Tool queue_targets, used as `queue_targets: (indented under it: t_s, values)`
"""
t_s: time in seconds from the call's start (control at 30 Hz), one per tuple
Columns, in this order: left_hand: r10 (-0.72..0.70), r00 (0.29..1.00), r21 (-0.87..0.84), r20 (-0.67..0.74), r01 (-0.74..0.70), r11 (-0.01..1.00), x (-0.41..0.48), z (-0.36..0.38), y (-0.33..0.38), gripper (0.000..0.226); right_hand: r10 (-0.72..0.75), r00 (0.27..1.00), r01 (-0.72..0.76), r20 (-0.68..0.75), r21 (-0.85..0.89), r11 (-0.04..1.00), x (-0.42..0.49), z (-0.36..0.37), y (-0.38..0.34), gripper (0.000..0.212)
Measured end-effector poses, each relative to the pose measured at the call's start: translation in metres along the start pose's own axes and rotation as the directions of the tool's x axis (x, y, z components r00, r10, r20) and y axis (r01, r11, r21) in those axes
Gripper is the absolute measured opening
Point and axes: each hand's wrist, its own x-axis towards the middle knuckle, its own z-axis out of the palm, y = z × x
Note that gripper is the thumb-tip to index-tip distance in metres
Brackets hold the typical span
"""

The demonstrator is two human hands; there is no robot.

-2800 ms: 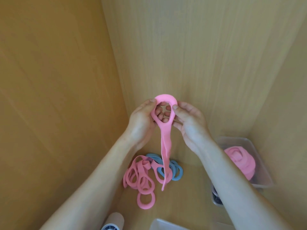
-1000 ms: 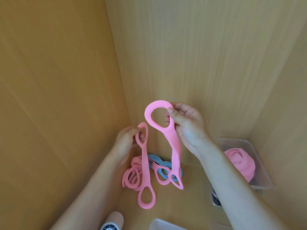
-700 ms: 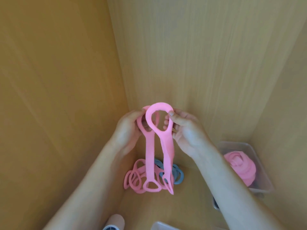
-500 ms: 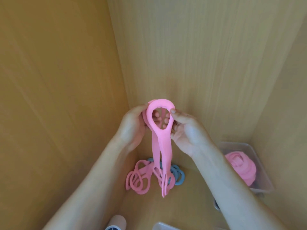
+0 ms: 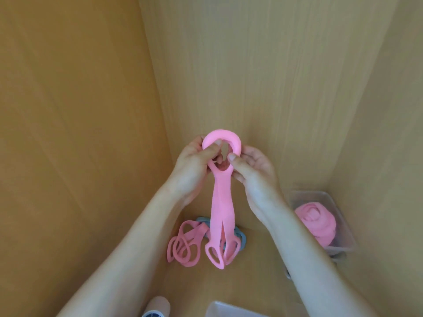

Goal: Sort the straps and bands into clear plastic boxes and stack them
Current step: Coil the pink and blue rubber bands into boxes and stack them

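Left hand [image 5: 190, 165], right hand [image 5: 251, 170] pinch pink straps [image 5: 222, 202] together.

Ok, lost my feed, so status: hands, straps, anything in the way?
Left hand, right hand both pinch pink straps at top loop. Loose pile below. Clear box at right, rolled pink bands inside. No obstruction seen.

The left wall [image 5: 68, 110], back wall [image 5: 251, 65] and right wall [image 5: 389, 133] hemmed me in. Loose pink straps [image 5: 183, 245] and blue bands [image 5: 243, 240] lay heaped in the back left corner, with my held straps [image 5: 222, 207] dangling over them. A clear box [image 5: 307, 193] sat against the right wall. The bare floor [image 5: 258, 259] between them was open. A second box [image 5: 229, 311] and a roll [image 5: 158, 307] sat nearest me.
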Motion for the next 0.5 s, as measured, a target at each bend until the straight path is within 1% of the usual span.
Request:
queue_targets:
  t_s: [0.07,0.1,0.13,0.2,0.27,0.33,0.43,0.5]
  values:
    - [0.004,1.0,-0.017,0.002,-0.004,1.0,0.0,0.003,-0.001,0.007,-0.076,0.997,0.072,-0.024,-0.154,0.986,-0.011,-0.016,0.016,0.027]
    - [0.01,1.0,-0.035,0.006,-0.01,0.999,0.0,0.004,0.0,0.007,-0.065,0.998,0.061,-0.012,-0.237,0.97,-0.017,-0.026,0.026,0.028]
    - [0.016,1.0,-0.054,0.014,-0.015,0.998,0.001,0.006,0.002,0.008,-0.016,1.0,0.02,0.015,-0.319,0.948,-0.023,-0.036,0.038,0.027]
    - [0.029,0.999,-0.08,0.034,-0.026,0.996,0.002,0.007,0.006,0.009,0.138,0.987,-0.086,0.08,-0.464,0.882,-0.032,-0.054,0.063,0.027]
    - [0.038,0.998,-0.098,0.056,-0.032,0.995,0.003,0.009,0.009,0.009,0.247,0.964,-0.145,0.097,-0.586,0.797,-0.039,-0.065,0.084,0.027]
    - [0.039,0.997,-0.103,0.067,-0.032,0.994,0.004,0.01,0.01,0.008,0.27,0.96,-0.153,0.08,-0.659,0.736,-0.043,-0.071,0.097,0.024]
    - [0.038,0.998,-0.083,0.055,-0.033,0.996,0.003,0.008,0.011,0.008,0.228,0.973,-0.126,0.035,-0.747,0.652,-0.044,-0.08,0.102,0.017]
    - [0.042,0.998,-0.057,0.045,-0.04,0.998,0.004,0.004,0.01,0.008,0.216,0.976,-0.126,0.013,-0.776,0.618,-0.045,-0.087,0.096,0.016]
